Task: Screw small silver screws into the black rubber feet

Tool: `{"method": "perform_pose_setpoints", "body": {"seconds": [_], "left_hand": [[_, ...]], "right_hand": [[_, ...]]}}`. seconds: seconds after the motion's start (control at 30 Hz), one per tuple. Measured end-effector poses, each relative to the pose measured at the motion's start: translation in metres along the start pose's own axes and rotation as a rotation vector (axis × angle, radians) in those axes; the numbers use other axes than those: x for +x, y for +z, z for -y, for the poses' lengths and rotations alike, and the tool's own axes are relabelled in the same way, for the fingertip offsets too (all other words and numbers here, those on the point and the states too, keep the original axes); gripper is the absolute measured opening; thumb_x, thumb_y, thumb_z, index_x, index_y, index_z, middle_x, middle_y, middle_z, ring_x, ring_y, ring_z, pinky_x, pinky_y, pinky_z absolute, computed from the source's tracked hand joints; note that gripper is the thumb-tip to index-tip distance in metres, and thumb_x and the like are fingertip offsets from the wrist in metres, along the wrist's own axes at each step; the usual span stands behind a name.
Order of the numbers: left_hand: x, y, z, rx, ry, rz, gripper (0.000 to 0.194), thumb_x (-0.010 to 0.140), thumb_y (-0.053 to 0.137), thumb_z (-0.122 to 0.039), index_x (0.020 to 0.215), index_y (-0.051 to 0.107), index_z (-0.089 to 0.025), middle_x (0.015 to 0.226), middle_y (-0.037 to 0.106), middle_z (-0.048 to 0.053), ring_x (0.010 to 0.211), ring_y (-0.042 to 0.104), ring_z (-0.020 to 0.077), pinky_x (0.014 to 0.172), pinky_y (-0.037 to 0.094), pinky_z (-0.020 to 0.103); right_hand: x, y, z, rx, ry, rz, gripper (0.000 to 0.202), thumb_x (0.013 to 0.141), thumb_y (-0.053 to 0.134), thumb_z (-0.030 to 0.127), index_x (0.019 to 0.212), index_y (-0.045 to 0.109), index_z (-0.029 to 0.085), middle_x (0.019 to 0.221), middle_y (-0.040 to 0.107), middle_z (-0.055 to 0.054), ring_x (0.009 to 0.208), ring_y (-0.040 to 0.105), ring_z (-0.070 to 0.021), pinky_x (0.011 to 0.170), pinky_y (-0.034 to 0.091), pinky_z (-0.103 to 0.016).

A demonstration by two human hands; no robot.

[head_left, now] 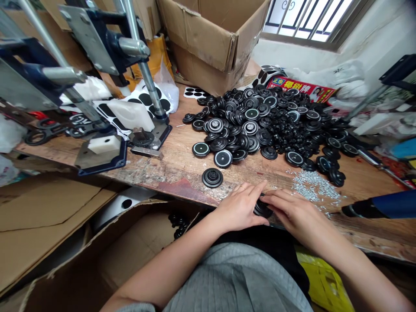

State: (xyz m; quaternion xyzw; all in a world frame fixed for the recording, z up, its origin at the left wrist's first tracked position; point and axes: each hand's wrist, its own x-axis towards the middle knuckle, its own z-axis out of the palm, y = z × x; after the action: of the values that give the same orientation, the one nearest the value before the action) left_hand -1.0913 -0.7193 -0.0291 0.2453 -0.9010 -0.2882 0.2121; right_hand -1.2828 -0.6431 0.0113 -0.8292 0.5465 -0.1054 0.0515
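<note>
At the table's front edge, a black round part [262,209] lies between my two hands. My left hand [242,206] holds its left side, fingers together over the top and thumb below. The fingers of my right hand [287,208] are pressed on its right side. Just left of my hands, one black disc [212,177] with a stepped centre lies alone on the wooden table [182,169]. Behind them spreads a large heap of black discs [240,125], some showing a pale ring. Small silver screws [313,184] lie scattered to the right of my right hand.
Two metal hand presses [151,134] stand at the left, beside scissors [48,132]. A cardboard box [211,43] is behind the heap. A blue and black tool [377,207] lies at the right edge. An open carton [130,255] sits below the table at the left.
</note>
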Motion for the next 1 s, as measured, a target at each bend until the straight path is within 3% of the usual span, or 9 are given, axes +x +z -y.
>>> {"method": "perform_pose_setpoints", "body": {"seconds": [0.2, 0.33, 0.43, 0.57, 0.67, 0.77, 0.87, 1.0], "left_hand": [[-0.012, -0.008, -0.002, 0.076, -0.008, -0.047, 0.098, 0.080, 0.076, -0.044, 0.155, 0.018, -0.020, 0.139, 0.053, 0.017, 0.129, 0.049, 0.0331, 0.109, 0.041, 0.050], [-0.034, -0.023, 0.005, 0.128, -0.104, -0.131, 0.094, 0.080, 0.076, -0.036, 0.155, 0.022, -0.018, 0.141, 0.052, 0.018, 0.131, 0.047, 0.0338, 0.110, 0.040, 0.051], [-0.044, -0.031, 0.014, 0.141, -0.138, -0.186, 0.092, 0.081, 0.076, -0.034, 0.155, 0.022, -0.019, 0.141, 0.052, 0.017, 0.132, 0.046, 0.0330, 0.111, 0.040, 0.050], [-0.039, -0.038, 0.026, 0.201, -0.168, -0.232, 0.091, 0.082, 0.075, -0.035, 0.154, 0.023, -0.016, 0.139, 0.054, 0.017, 0.130, 0.046, 0.0331, 0.110, 0.041, 0.050], [-0.029, -0.046, 0.035, 0.282, -0.194, -0.258, 0.088, 0.082, 0.075, -0.034, 0.153, 0.027, -0.013, 0.133, 0.057, 0.017, 0.125, 0.048, 0.0333, 0.109, 0.042, 0.050], [-0.023, -0.054, 0.041, 0.336, -0.225, -0.277, 0.088, 0.081, 0.076, -0.033, 0.151, 0.029, -0.009, 0.131, 0.058, 0.018, 0.123, 0.049, 0.0337, 0.108, 0.043, 0.049], [-0.023, -0.059, 0.045, 0.359, -0.242, -0.274, 0.088, 0.081, 0.076, -0.032, 0.150, 0.029, -0.008, 0.133, 0.057, 0.019, 0.125, 0.048, 0.0345, 0.107, 0.043, 0.050], [-0.026, -0.060, 0.040, 0.382, -0.223, -0.297, 0.084, 0.081, 0.076, -0.028, 0.149, 0.031, -0.008, 0.137, 0.052, 0.020, 0.129, 0.045, 0.0346, 0.111, 0.040, 0.050]], "right_hand": [[-0.004, 0.001, 0.004, 0.206, 0.045, -0.136, 0.045, 0.098, 0.052, 0.026, 0.142, 0.043, 0.029, 0.132, 0.061, -0.005, 0.115, 0.062, -0.0187, 0.098, 0.052, -0.033], [0.000, -0.002, -0.003, 0.252, 0.113, -0.214, 0.046, 0.097, 0.056, 0.034, 0.142, 0.047, 0.030, 0.131, 0.063, -0.005, 0.108, 0.065, -0.0185, 0.094, 0.053, -0.033], [0.015, -0.004, -0.024, 0.239, 0.175, -0.253, 0.038, 0.095, 0.057, 0.037, 0.132, 0.058, 0.027, 0.122, 0.068, -0.005, 0.098, 0.067, -0.0199, 0.089, 0.054, -0.035], [0.056, -0.006, -0.067, 0.113, 0.376, -0.396, 0.031, 0.093, 0.057, 0.034, 0.119, 0.067, 0.020, 0.109, 0.071, -0.008, 0.087, 0.067, -0.0216, 0.083, 0.054, -0.036], [0.091, -0.004, -0.093, -0.014, 0.514, -0.337, 0.037, 0.093, 0.054, 0.030, 0.124, 0.065, 0.015, 0.115, 0.068, -0.013, 0.098, 0.065, -0.0247, 0.092, 0.050, -0.038], [0.116, 0.001, -0.107, -0.060, 0.550, -0.248, 0.048, 0.090, 0.059, 0.036, 0.130, 0.061, 0.012, 0.125, 0.062, -0.018, 0.108, 0.060, -0.0294, 0.095, 0.047, -0.041], [0.127, 0.005, -0.112, -0.061, 0.515, -0.181, 0.052, 0.084, 0.066, 0.038, 0.129, 0.061, 0.012, 0.127, 0.061, -0.018, 0.113, 0.055, -0.0308, 0.096, 0.044, -0.040], [0.126, 0.001, -0.112, -0.067, 0.513, -0.151, 0.051, 0.083, 0.066, 0.039, 0.125, 0.062, 0.009, 0.114, 0.064, -0.021, 0.111, 0.054, -0.0324, 0.095, 0.042, -0.043]]}}
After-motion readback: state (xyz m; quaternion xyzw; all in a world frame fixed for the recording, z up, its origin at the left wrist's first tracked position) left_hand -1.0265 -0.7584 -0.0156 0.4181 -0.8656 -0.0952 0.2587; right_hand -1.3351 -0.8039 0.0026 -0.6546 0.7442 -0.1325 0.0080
